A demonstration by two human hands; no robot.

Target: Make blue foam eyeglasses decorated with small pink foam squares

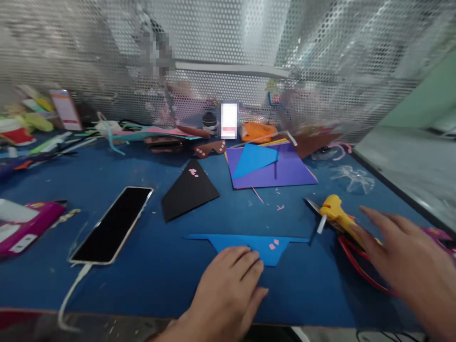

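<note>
Blue matting covers the worktable (160, 266), and a perforated metal screen (213, 47) stands along its far edge.

2 bare hands are in view. At the near edge, the left hand (228, 285) lies palm down with its fingers loosely bent. It grips nothing, and its fingertips rest on the lower part of 1 flat blue paper cut-out (274, 248). The cut-out lies near the middle of the near edge and carries 2 small pink squares.

Toward the near right corner, the right hand (402, 256) hovers palm down, blurred, with its fingers spread open and nothing held. Its fingertips are just beside 1 yellow glue gun (337, 216). The gun lies across 1 pair of red-handled scissors (356, 268).

Farther out, 1 black paper triangle (188, 190) sits at the surface's centre. Beside it, toward the left edge, is 1 dark-screened phone (114, 223) with 1 white cable (71, 294) running off the near edge.

Toward the far edge, 1 purple sheet (285, 173) carries 1 blue triangle (252, 159). At the left edge lies 1 pink packet (24, 228).
</note>
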